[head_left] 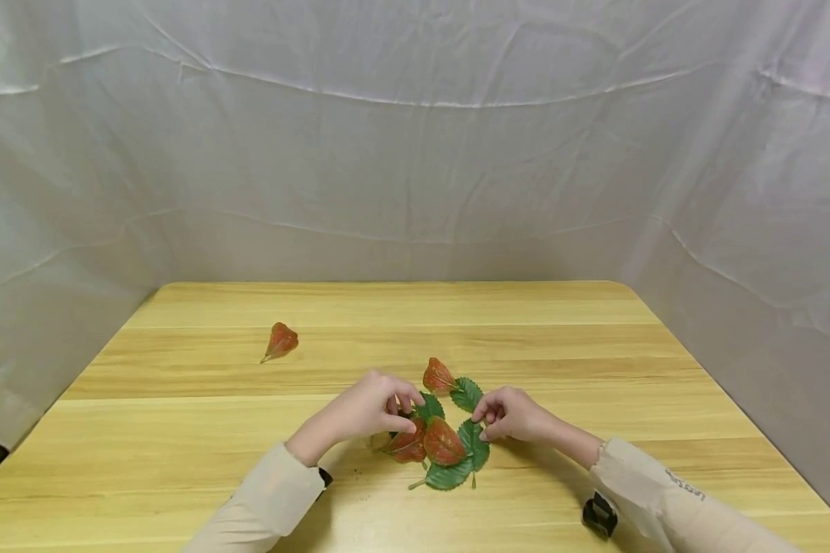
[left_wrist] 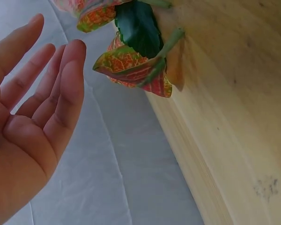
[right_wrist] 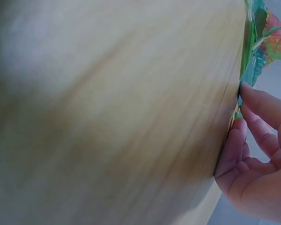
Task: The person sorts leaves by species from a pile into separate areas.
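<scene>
Red and green leaves lie in a loose ring on the table between the two hands. My left hand (head_left: 380,403) hovers at the ring's left side, over a red leaf (head_left: 406,448) and near a green leaf (head_left: 429,407). In the left wrist view its fingers (left_wrist: 72,89) are loosely bent, with nothing between them. On the ring's right side, my right hand (head_left: 513,415) pinches the edge of a green leaf (head_left: 476,445) with thumb and forefinger. Another red leaf (head_left: 444,442) overlaps a low green leaf (head_left: 449,476). At the top, a red leaf (head_left: 439,375) meets a green leaf (head_left: 466,394).
A single red leaf (head_left: 281,340) lies apart at the far left of the wooden table (head_left: 560,338). Pale cloth (head_left: 415,169) hangs behind the table and along both sides. Small dark specks (left_wrist: 267,187) mark the wood near the left hand.
</scene>
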Tool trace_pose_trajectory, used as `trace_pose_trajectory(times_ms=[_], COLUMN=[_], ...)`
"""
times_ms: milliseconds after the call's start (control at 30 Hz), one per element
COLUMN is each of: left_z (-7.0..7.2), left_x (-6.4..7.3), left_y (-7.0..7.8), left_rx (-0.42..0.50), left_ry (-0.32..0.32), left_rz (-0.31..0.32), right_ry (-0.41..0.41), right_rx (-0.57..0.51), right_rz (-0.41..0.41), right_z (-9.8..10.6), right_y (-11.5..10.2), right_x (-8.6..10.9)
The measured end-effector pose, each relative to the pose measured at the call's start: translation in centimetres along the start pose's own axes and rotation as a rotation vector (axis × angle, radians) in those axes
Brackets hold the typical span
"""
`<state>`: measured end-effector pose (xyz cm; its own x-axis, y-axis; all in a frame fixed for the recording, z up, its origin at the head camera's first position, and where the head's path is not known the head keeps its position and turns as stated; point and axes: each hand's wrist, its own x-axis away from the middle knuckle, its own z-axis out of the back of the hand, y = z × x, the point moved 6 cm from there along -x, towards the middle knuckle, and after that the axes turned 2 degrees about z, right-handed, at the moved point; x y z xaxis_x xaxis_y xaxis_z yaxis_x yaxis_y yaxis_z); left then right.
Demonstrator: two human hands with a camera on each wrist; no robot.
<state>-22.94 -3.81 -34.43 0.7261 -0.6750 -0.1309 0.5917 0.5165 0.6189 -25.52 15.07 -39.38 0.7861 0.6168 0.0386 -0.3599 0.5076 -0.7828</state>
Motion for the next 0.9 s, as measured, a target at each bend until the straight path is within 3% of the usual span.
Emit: trace_pose_trajectory(times_ms=[567, 767, 900], left_z=[-1.1, -1.5, -1.7], left_x=[0.1, 0.2, 0.2], left_y=[-0.5, -0.9, -1.0], left_rx=[-0.068, -0.05, 0.011], left_ry=[-0.068, -0.109, -0.134], left_rz=[0.037, 0.088, 0.117], right_ry=[-0.007, -0.008, -0.009], right_rx=[0.021, 0.027, 0.029], right_rz=[0.004, 0.0, 0.007], right_z=[0.1, 0.1, 0.0], right_y=[0.1, 0.1, 0.0], right_x=[-0.1, -0.1, -0.1])
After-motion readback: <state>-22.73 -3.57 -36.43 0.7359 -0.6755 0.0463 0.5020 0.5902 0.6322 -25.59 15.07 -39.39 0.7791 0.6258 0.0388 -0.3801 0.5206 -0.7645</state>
